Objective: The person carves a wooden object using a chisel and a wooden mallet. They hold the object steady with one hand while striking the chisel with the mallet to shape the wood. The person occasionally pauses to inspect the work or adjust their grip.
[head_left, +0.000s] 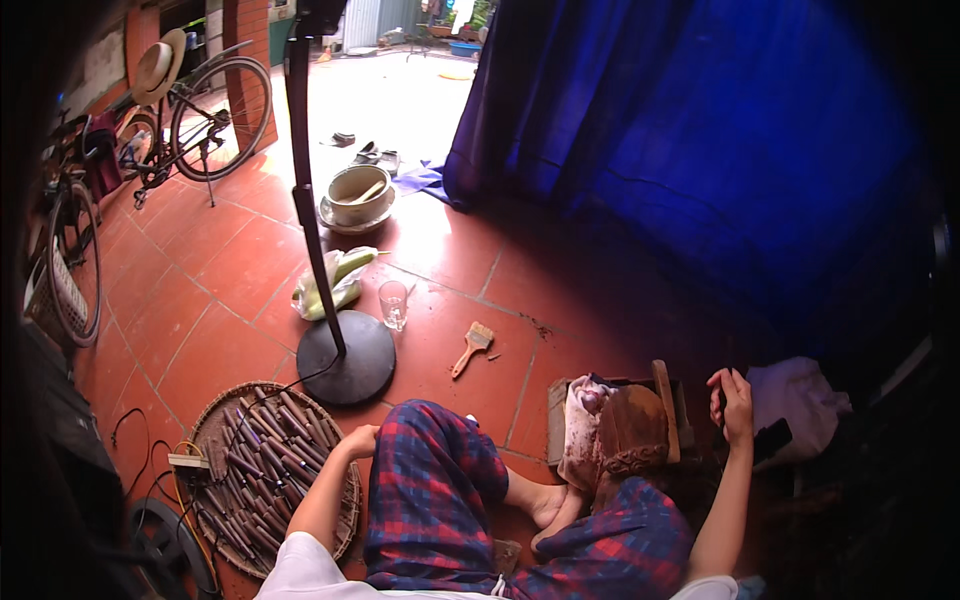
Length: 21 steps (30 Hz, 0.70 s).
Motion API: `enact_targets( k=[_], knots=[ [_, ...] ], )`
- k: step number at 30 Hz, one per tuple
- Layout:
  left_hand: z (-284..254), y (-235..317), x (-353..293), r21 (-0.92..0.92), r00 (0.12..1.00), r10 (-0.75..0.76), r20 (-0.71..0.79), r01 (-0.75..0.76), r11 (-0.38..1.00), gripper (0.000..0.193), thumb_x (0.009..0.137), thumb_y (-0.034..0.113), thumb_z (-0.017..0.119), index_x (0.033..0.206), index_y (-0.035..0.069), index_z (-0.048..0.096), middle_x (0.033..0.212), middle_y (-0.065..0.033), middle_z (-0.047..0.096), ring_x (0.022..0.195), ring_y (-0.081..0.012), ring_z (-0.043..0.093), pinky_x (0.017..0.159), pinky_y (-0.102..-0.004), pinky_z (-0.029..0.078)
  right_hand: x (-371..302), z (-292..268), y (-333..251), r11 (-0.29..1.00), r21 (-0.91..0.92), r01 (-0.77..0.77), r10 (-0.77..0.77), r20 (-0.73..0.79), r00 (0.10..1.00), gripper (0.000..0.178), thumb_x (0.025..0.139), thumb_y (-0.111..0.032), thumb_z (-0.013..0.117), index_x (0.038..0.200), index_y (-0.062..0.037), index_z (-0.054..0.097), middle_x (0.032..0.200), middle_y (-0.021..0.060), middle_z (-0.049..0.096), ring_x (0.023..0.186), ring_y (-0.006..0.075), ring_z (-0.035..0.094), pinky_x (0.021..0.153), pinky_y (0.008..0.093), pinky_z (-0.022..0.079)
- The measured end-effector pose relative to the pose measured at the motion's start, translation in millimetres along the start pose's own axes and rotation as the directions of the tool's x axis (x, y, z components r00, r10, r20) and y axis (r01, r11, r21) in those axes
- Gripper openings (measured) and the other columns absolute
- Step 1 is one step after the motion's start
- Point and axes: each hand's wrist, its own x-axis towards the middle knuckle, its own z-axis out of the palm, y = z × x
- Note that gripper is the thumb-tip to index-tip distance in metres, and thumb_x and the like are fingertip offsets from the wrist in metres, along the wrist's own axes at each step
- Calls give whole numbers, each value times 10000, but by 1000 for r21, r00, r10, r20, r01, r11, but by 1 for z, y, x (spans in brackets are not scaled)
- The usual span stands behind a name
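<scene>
Head view, tool basket [207,432] at left, left hand [360,442] rested by 1 knee [430,425], grip unclear, right hand [735,405] half-curled beside a bag [805,400], hold impossible to tell, carved wood [633,425] sat left of that hand, brush [474,347] lay farther, bicycle [218,119] beyond.

- Below the black base [370,365], the left hand [360,441] had its fingertips hidden by the knee [415,440].
- Right of it, shadow obscured the grip of the right hand [737,402].
- Above it, the top edge cut the pole [303,170].
</scene>
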Motion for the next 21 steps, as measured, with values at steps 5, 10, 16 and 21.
enact_targets(
  k=[5,10,16,21],
  knots=[
    [-58,162,-13,-6,954,98,-283,-104,995,420,814,161,671,1179,-21,571,997,-159,678,922,-216,658,769,-324,518,39,4,-25,978,164,129,-136,29,990,233,986,-229,429,884,-46,531,582,-19,449,447,32,397,381,180,285],
    [-4,382,-7,-102,762,647,28,-641,761,411,862,134,643,1238,7,536,1149,-110,617,1032,-179,599,871,-306,485,54,-5,-42,873,385,300,-363,100,927,280,993,-290,427,903,-40,515,587,1,471,457,47,451,389,188,345],
    [88,509,29,-3,460,875,153,-885,465,392,771,248,698,1081,36,588,1026,-177,617,910,-361,604,755,-404,482,73,24,-4,727,615,307,-465,112,878,271,1001,-259,402,901,-24,491,558,28,479,417,77,451,371,210,366],
    [162,511,77,-74,604,771,204,-776,627,162,675,128,677,774,33,589,799,-108,641,775,-324,633,680,-395,488,74,20,81,771,586,251,-350,59,935,330,1002,-287,385,796,-40,457,531,15,432,400,60,409,367,204,338]
  ],
)
